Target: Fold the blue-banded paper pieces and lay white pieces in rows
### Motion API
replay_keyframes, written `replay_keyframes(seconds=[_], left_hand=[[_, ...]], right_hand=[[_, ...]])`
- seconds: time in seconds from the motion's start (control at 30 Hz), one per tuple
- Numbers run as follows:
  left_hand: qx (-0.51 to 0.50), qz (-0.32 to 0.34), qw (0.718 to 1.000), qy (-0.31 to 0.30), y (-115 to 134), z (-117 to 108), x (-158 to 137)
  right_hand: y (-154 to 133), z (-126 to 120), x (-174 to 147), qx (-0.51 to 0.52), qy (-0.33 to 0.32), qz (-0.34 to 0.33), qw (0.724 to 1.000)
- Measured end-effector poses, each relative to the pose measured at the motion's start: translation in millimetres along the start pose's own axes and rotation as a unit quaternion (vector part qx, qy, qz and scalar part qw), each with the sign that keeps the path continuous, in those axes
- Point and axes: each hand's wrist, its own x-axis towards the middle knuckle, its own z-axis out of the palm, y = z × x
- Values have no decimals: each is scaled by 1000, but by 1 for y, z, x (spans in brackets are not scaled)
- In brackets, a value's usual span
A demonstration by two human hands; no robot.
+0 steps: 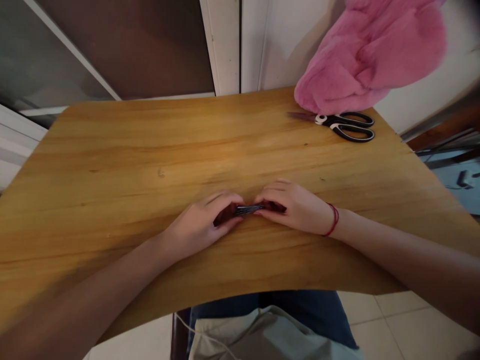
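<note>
Between my two hands, low over the middle of the table, is a small bundle of thin dark strips [249, 209]. Its exact kind is too small to make out. My left hand [204, 220] pinches the bundle's left end between thumb and fingers. From the other side, my right hand [292, 205], with a red cord bracelet [333, 220] at the wrist, pinches the right end. Both ends of the bundle are partly hidden by the fingertips.
Black-handled scissors [337, 122] lie at the back right of the wooden table [150, 145], blades to the left. Behind them, pink plush cloth [360, 60] rests on the table's back corner. A wall and glass panels stand beyond the back edge.
</note>
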Motion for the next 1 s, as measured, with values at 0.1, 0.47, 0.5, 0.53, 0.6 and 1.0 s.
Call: replay_keyframes(seconds=[0.1, 0.47, 0.5, 0.53, 0.6, 1.0], left_hand=[[8, 9, 1000, 9, -1, 2, -1], [-42, -7, 998, 36, -5, -4, 1], [-47, -8, 998, 39, -6, -5, 2], [-50, -13, 997, 51, -6, -7, 2], [-48, -34, 993, 97, -8, -9, 3], [-39, -27, 992, 113, -3, -1, 9]], right_hand=[[-2, 4, 0, -15, 21, 14, 1000], [1, 2, 1, 15, 18, 36, 999], [1, 1, 1, 18, 16, 38, 999], [1, 0, 1, 20, 16, 41, 999], [1, -1, 1, 22, 19, 44, 999], [-1, 5, 3, 13, 43, 57, 997]])
